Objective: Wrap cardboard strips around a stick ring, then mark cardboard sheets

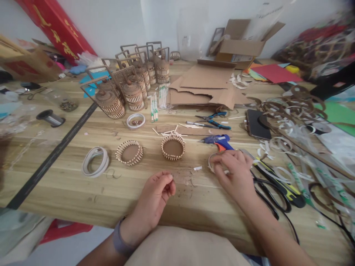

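My left hand (pixel 156 194) is at the front of the wooden table, thumb pressed against curled fingers. Anything between those fingertips is too small to make out. To its right, my right hand (pixel 234 173) has its fingers bent around a pale ring (pixel 210 162), which they partly hide. Beyond my left hand sits a round brown base edged with short matchstick-like sticks (pixel 173 147). A similar stick-edged base (pixel 129 152) lies left of it. Loose pale sticks (pixel 170 132) are scattered behind. A blue glue gun (pixel 216 140) rests just beyond my right hand.
White tape rings (pixel 95 162) lie at left. Several lidded stick baskets with handles (pixel 133 94) stand at the back, beside torn cardboard (pixel 199 87). Pliers (pixel 215 120), a phone (pixel 257 123), black-handled scissors (pixel 273 194), a yellow-black cutter (pixel 291 192) and curled strips (pixel 294 103) occupy the right.
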Tool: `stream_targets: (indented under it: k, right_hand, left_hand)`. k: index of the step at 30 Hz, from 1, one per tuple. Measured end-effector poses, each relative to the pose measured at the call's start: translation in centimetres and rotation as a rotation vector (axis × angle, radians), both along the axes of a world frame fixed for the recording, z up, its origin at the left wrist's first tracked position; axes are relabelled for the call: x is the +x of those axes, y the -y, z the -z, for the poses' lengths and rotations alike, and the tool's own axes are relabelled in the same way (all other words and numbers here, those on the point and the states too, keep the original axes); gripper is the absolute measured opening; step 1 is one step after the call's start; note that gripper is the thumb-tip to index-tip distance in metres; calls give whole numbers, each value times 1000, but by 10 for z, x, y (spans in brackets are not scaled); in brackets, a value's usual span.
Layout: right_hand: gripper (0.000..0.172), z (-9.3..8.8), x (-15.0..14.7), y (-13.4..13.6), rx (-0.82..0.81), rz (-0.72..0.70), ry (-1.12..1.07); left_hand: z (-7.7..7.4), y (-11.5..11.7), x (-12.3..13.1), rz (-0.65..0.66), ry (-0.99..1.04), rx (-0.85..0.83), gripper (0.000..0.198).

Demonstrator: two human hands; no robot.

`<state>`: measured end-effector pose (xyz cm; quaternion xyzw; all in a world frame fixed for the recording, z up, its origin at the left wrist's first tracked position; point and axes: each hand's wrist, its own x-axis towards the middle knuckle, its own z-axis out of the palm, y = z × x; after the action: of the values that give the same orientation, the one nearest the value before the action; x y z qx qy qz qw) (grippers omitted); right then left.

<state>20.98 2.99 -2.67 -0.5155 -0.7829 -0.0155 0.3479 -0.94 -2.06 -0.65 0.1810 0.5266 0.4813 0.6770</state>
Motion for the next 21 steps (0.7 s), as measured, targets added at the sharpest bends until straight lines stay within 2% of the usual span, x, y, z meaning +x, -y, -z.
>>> stream_targets:
  k: [3,6,9,13,16,18,21]
  right_hand:
    - [16,-8,-17,9,29,-78,24]
    - [4,-11,-31,22,139,-199,40]
    - [16,-6,-37,32,193,-258,106]
    - [26,1,-40,32,105,-280,90]
    - [12,4,-43,22,40,-212,-27]
    - [10,6,-46,14,-50,-159,-137]
    - [11,13,-49,4,-265,-126,-312]
  left_hand:
    - [0,-2,1,6,-14,-12,29]
    - [-1,-5,2,21,-54,-6,29]
    - [-1,-6,3,44,-101,13,28]
    - [0,-5,1,65,-57,18,28]
    - [0,-3,-7,74,-96,56,22]
    - [1,-4,-16,85,-261,122,19]
    - [3,-13,-31,153,-747,400,11]
